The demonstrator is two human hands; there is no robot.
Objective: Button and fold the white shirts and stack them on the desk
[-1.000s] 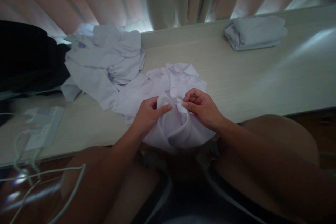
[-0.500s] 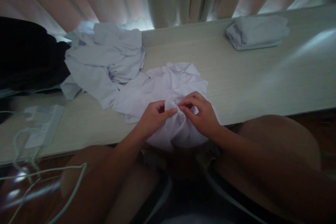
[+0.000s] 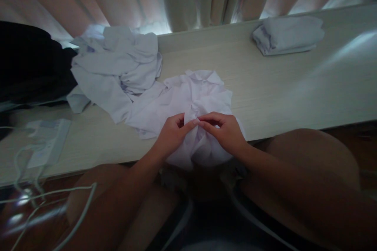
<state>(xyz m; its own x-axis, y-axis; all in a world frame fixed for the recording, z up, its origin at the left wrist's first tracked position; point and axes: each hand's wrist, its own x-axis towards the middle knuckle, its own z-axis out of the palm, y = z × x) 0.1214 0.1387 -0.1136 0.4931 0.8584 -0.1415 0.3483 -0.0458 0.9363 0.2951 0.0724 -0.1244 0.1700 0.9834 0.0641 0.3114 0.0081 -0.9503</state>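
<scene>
A crumpled white shirt (image 3: 159,106) lies across the front of the pale bench, its lower part hanging over the edge toward my lap. My left hand (image 3: 176,130) grips a fold of it, thumb on top and fingers behind the cloth. Right beside it, my right hand (image 3: 222,127) pinches the same fold between thumb and fingertips. The two hands nearly meet at the pinch. What small detail of the cloth sits between the fingertips is too blurred to tell.
Behind to the left is a heap of white garments (image 3: 118,59), next to a dark pile of clothing (image 3: 32,62). A folded white garment (image 3: 291,35) rests at the back right of the bench (image 3: 282,94). Wire hangers (image 3: 85,208) are at lower left, near a white power strip (image 3: 51,141). Curtains (image 3: 188,0) hang behind.
My right hand's fingers have come down and closed nearer to my left thumb on the shirt's fold. My left hand has stayed nearly in place.
</scene>
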